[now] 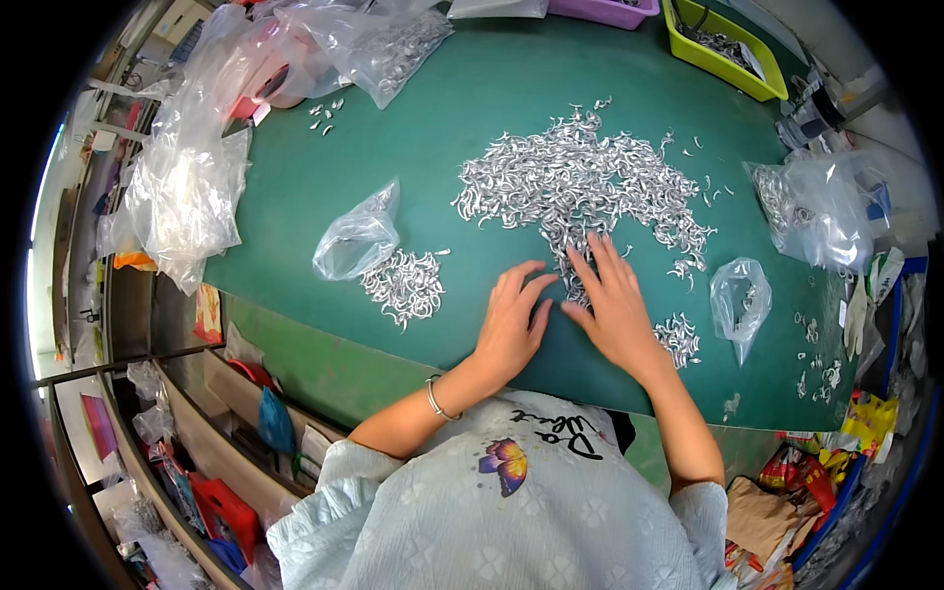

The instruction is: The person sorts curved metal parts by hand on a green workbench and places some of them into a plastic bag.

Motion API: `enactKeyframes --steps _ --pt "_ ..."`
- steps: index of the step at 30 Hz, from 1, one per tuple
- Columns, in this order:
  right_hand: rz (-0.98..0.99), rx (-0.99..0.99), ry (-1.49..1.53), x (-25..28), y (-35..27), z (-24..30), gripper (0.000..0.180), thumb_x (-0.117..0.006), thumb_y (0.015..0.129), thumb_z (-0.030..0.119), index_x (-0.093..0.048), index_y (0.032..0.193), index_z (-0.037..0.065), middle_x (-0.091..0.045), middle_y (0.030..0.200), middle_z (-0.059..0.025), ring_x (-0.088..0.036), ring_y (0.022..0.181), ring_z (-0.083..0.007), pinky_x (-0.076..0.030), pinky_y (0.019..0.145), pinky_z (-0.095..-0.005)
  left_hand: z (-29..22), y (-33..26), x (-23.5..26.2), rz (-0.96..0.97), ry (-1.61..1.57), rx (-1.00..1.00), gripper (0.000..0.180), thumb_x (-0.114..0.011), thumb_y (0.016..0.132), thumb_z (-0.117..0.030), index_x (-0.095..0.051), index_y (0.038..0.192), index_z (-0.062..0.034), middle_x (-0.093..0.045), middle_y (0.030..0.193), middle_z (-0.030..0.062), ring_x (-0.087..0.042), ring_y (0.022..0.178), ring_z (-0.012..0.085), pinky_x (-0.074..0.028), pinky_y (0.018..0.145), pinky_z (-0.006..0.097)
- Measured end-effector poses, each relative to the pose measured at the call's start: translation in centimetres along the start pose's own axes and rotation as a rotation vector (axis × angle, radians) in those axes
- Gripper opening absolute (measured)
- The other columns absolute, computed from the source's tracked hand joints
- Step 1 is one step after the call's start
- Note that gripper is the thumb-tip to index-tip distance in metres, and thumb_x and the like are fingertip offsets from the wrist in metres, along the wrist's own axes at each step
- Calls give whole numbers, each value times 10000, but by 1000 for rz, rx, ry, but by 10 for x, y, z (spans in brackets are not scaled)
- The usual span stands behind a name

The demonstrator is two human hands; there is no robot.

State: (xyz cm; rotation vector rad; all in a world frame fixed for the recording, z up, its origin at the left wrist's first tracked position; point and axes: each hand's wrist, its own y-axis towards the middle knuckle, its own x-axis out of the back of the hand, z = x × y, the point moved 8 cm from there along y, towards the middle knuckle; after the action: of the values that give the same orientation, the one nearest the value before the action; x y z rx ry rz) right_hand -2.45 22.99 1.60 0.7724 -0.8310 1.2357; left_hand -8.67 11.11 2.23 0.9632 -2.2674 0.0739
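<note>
Crinkled shirt (442, 521); left hand (511, 320) half-curled, right hand (617, 307) spread, empty, flanking silvery crescents (570, 187).

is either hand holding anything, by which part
Cannot be told: the right hand touches the silvery pieces, the left hand is beside them; no clear grip shows.

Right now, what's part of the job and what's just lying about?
Part of the job, it seems:
left hand
right hand
big silver pile
small left silver pile
small right silver pile

Probably just lying about:
yellow-green tray
purple tray
clear bags at far left
</note>
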Motion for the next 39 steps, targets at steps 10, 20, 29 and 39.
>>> enactKeyframes --steps 10,20,29,39 --pt "94 137 255 -2 -56 38 319 -670 871 164 -656 1157 23 -537 1379 -120 -415 1363 -339 -326 1119 -490 -5 -14 7 86 113 -77 585 -617 809 23 -441 1366 -15 -439 1372 168 -424 1256 379 -380 987 460" --pt "-454 -151 -4 38 -9 -4 148 -702 813 58 -668 953 29 -597 991 -98 -532 942 -284 -390 801 -388 -11 -17 -10 109 202 -148 354 -649 812 -3 -613 1161 -53 -489 1336 136 -440 1270 342 -358 986 468" --pt "-284 -55 -66 32 12 1 102 -659 786 9 -601 861 47 -581 912 -81 -524 908 -283 -371 776 -407 -11 -22 8 -7 119 -79 361 -670 803 1 -631 1152 -83 -493 1344 145 -444 1282 364 -331 1032 467" --pt "-473 -252 210 116 -38 -50 195 -628 876 12 -655 1069 19 -639 857 -115 -620 818 -267 -490 774 -369 -7 -21 5 28 127 -62 357 -656 821 3 -616 1169 -68 -439 1393 162 -398 1311 387 -306 1042 482"
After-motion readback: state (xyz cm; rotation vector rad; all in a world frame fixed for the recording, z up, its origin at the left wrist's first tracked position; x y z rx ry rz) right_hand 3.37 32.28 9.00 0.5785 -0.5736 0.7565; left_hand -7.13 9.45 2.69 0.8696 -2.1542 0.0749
